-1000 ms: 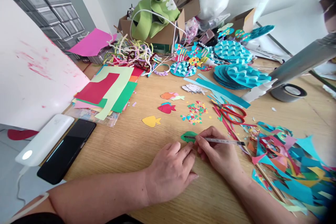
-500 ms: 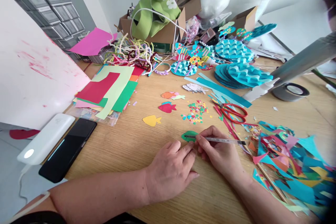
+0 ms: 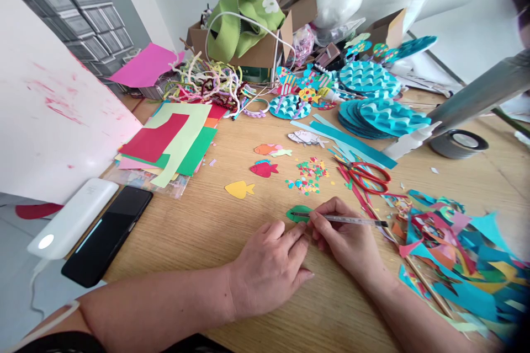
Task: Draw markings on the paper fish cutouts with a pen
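Observation:
A small green paper fish (image 3: 297, 213) lies on the wooden table, partly covered by fingers. My right hand (image 3: 345, 237) pinches a clear-barrelled pen (image 3: 351, 220), its tip touching the green paper near the left end. My left hand (image 3: 271, 265) lies flat, fingers stretched out, with fingertips at the lower edge of the green piece. Above and to the left are a yellow paper fish (image 3: 239, 190), a red paper fish (image 3: 264, 169) and an orange paper fish (image 3: 269, 149). Small coloured paper dots (image 3: 308, 176) form a loose pile beyond the pen.
Red-handled scissors (image 3: 368, 176) and paper scraps (image 3: 459, 253) lie at the right. Coloured paper sheets (image 3: 174, 138), a black phone (image 3: 107, 234) and a white power bank (image 3: 72, 219) are at the left. Blue paper discs (image 3: 385, 116), a glue bottle (image 3: 412, 140) and tape (image 3: 458, 145) stand behind.

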The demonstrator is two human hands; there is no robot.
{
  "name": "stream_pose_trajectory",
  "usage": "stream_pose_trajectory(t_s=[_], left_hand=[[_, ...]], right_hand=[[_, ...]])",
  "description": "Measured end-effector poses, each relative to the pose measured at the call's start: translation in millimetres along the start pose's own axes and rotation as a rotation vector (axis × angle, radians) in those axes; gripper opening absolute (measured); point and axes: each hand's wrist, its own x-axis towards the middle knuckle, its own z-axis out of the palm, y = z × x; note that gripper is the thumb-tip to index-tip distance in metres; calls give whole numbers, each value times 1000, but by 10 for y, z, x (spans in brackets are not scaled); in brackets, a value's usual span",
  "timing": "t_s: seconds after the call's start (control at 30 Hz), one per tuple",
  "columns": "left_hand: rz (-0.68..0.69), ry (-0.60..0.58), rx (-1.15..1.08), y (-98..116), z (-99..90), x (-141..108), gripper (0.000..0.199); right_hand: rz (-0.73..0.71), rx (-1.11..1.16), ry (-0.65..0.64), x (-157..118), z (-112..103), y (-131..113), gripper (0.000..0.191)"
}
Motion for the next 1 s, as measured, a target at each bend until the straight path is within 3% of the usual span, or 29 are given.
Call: stream_pose_trajectory(t_s=[1.0], left_hand=[[2, -14, 16, 10, -20, 1, 52]], right_hand=[[2, 21, -8, -1, 1, 17, 42]])
